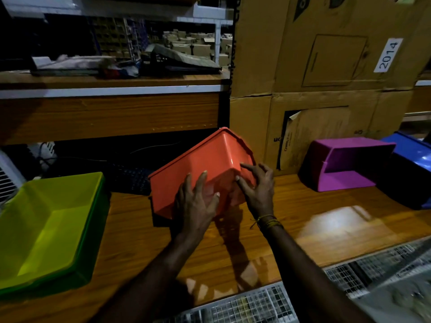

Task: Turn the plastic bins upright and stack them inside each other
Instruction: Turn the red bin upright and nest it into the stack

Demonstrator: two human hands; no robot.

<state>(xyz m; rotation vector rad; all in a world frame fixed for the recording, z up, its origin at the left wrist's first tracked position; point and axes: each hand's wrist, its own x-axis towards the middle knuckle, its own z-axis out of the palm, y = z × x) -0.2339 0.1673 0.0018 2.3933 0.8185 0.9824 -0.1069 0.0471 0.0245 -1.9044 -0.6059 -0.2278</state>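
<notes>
An orange plastic bin (205, 162) is tilted above the wooden table (314, 210), its base turned toward me and its open side facing away and down. My left hand (196, 203) presses flat on the base's left part. My right hand (257, 190) grips the base's right corner. At the left, a yellow-green bin (46, 227) stands upright, nested in a darker green one (93, 241). At the right, a purple bin (345, 164) lies on its side with its opening toward me. A blue bin (412, 169) lies beside it, also tipped over.
Large cardboard boxes (326, 66) stand behind the purple bin. A wooden shelf (109, 113) with clutter runs across the back left. Wire mesh trays (256, 304) lie along the table's near edge. A dark keyboard-like object (130, 180) sits behind the orange bin.
</notes>
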